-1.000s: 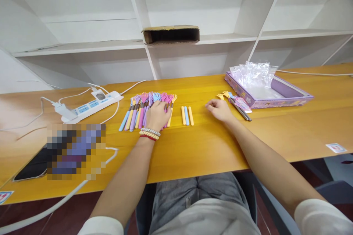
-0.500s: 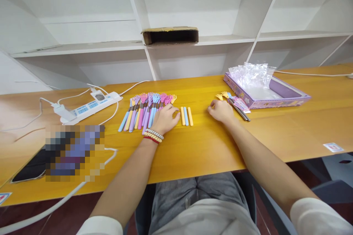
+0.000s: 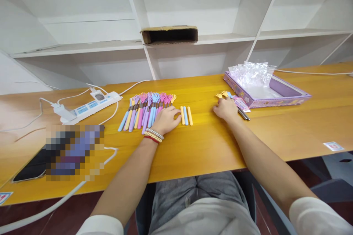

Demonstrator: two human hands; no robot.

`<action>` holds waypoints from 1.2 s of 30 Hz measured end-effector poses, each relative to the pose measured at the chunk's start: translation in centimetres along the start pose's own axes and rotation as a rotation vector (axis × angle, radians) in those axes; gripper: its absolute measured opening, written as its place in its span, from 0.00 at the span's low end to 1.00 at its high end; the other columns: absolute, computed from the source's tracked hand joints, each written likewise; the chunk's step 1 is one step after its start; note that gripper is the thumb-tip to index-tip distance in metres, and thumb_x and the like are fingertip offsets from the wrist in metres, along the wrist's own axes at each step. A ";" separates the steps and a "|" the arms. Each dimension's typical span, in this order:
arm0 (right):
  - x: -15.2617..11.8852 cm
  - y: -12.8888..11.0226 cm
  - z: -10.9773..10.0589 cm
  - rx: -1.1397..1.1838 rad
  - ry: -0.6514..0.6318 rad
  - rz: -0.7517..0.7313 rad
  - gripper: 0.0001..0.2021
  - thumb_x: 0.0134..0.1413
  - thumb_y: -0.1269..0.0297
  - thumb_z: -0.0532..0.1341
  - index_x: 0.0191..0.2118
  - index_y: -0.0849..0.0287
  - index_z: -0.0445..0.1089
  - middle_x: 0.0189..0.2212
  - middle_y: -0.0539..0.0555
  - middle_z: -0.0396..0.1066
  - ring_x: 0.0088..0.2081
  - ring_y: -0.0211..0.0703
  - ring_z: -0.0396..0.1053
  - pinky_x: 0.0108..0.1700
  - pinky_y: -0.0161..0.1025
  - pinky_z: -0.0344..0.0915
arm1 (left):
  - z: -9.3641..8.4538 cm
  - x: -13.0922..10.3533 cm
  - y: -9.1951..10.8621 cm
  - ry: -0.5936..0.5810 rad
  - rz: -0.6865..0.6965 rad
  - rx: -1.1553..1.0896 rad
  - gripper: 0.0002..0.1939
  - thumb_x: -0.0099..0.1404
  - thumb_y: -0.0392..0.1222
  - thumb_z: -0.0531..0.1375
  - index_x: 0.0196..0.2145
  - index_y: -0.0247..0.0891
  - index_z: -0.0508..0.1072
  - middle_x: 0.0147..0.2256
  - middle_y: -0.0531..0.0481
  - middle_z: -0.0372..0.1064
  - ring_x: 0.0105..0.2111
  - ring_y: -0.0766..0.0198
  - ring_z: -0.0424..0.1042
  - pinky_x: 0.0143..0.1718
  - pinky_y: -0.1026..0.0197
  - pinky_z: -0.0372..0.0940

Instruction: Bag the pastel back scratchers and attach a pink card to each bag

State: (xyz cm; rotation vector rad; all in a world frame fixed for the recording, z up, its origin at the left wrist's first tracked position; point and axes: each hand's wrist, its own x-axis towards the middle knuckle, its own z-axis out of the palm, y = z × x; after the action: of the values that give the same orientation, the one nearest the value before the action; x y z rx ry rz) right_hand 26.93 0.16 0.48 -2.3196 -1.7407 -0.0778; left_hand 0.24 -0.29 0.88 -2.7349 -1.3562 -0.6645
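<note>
My left hand (image 3: 166,120) lies palm down with fingers and thumb apart, over the right end of a row of small back scratchers (image 3: 146,112) with hand-shaped heads and coloured handles. Just right of its fingertips are three loose handles (image 3: 185,115), yellow, blue and yellow. My right hand (image 3: 225,109) is curled at the near side of yellow scratcher heads (image 3: 218,95); the undersides of its fingers are hidden, so what they pinch does not show. A blue head (image 3: 229,94), bare metal rods (image 3: 244,114) and a pink card packet (image 3: 240,102) lie beside it.
A purple tray (image 3: 278,103) holding clear plastic bags (image 3: 250,75) stands at the right. A white power strip (image 3: 91,108) with cables and a dark phone (image 3: 30,167) occupy the left. Behind the table (image 3: 198,150) rise white shelves (image 3: 193,3) with a cardboard box (image 3: 170,36).
My right hand has shifted slightly right, closer over the metal rods, while the yellow heads stayed about where they were. My left hand has hardly moved.
</note>
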 end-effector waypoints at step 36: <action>0.2 -0.2 0.0 0.073 -0.187 -0.013 0.18 0.50 0.61 0.55 0.47 0.64 0.64 0.40 0.67 0.70 0.43 0.57 0.69 0.41 0.47 0.64 | 0.7 0.2 0.6 -0.118 -0.158 0.167 0.14 0.59 0.44 0.52 0.36 0.39 0.74 0.33 0.46 0.73 0.36 0.56 0.71 0.38 0.57 0.62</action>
State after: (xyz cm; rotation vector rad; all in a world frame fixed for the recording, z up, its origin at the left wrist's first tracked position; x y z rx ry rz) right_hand 26.83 0.39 0.59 -2.3277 -1.8112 0.2042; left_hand 1.04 -0.34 0.37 -2.5924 -1.5866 -0.3799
